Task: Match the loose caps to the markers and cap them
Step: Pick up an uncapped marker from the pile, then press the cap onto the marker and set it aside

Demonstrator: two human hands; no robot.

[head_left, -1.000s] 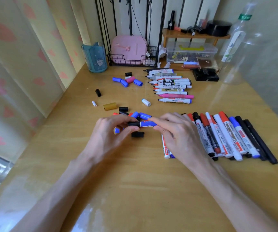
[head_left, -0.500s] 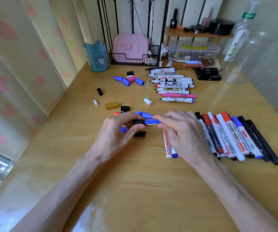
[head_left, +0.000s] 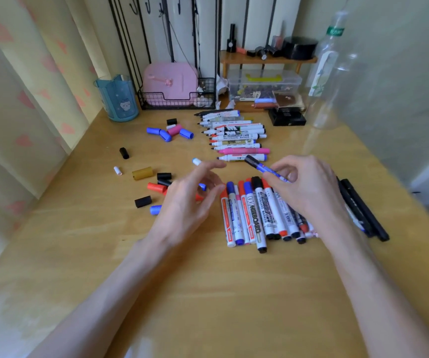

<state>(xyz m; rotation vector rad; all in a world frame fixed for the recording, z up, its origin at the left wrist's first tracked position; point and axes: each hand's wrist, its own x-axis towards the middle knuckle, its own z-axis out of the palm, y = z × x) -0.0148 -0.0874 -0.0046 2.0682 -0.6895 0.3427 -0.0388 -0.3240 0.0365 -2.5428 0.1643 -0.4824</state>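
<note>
Head view: right hand [head_left: 309, 188] pinches blue marker [head_left: 266, 169], black cap [head_left: 251, 160] seated; left hand [head_left: 190, 202] loose, empty. Next, likely: lay on capped row [head_left: 249, 215] beneath.

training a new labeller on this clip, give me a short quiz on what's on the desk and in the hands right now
1. True or false: the left hand grips a loose cap.
2. The marker pinched by the right hand wears a cap that is: A red, B black, C pink.
3. Fill in: the wide cap lying beside the small white cap is ____ in colour.

Key: 1 false, the left hand is open and holds nothing. 2 B. 3 gold.
</note>
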